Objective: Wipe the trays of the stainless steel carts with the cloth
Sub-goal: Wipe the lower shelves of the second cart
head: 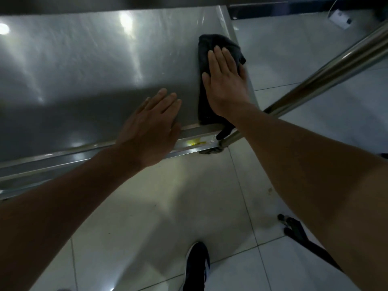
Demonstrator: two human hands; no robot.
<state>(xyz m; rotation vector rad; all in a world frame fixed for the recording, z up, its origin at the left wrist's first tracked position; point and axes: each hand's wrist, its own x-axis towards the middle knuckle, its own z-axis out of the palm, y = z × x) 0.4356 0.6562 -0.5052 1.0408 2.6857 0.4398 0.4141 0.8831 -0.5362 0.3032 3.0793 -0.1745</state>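
A stainless steel cart tray (84, 66) fills the upper left of the head view, its surface shiny with light reflections. A dark grey cloth (204, 106) lies along the tray's right edge, one corner hanging over the front rim. My right hand (225, 80) presses flat on the cloth with straight fingers. My left hand (151, 124) rests flat on the tray near its front rim, just left of the cloth, holding nothing.
A steel cart post (327, 68) slants up to the right from the tray's front right corner. White tiled floor (168, 206) lies below. My dark shoe (197, 267) is at the bottom, a black object (302, 236) on the floor at right.
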